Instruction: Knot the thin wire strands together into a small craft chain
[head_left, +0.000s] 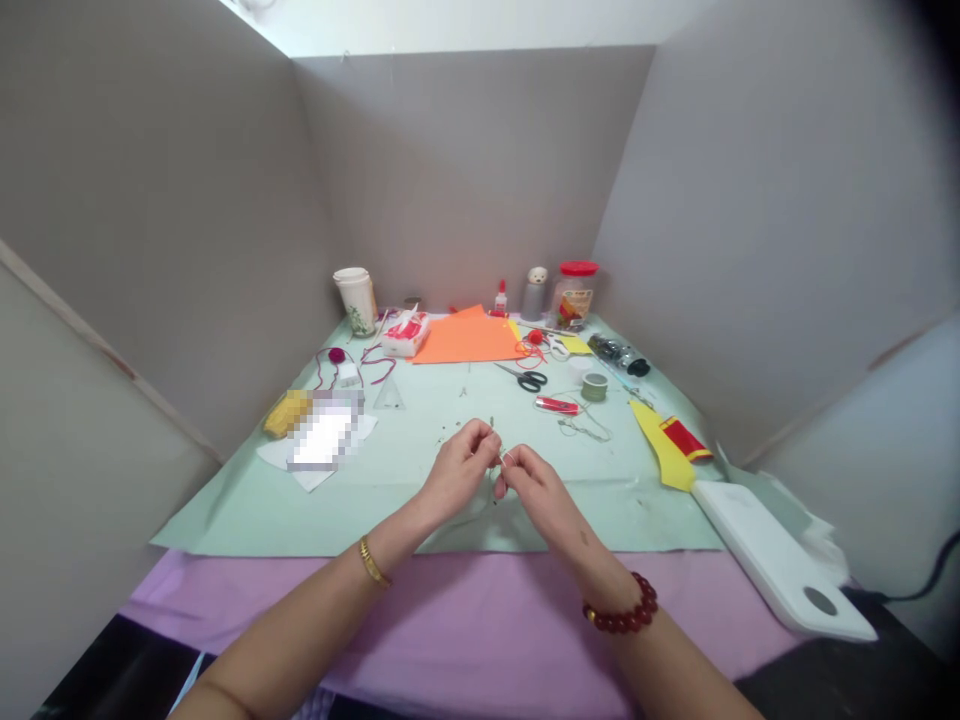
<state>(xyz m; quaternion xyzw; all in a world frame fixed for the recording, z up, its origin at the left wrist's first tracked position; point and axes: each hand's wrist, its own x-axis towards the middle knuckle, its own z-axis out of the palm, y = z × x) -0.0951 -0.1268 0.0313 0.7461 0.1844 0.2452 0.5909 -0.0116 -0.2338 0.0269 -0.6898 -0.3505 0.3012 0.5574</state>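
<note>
Thin cord (pixel 506 457), pale, curling in a loop | caught between left hand (pixel 460 465) and right hand (pixel 538 478) | both pinching it!

Worktop cover (pixel 600 505) pale green. From its centre: white cup (pixel 354 295), green leaf pattern, eleven o'clock; orange paper (pixel 461 342), twelve; yellow paper (pixel 663 448), three; lilac cloth (pixel 487 625), six.

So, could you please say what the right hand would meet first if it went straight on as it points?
The right hand would probably meet the left hand first, as it lies just ahead, though exact depth is unclear.
</note>
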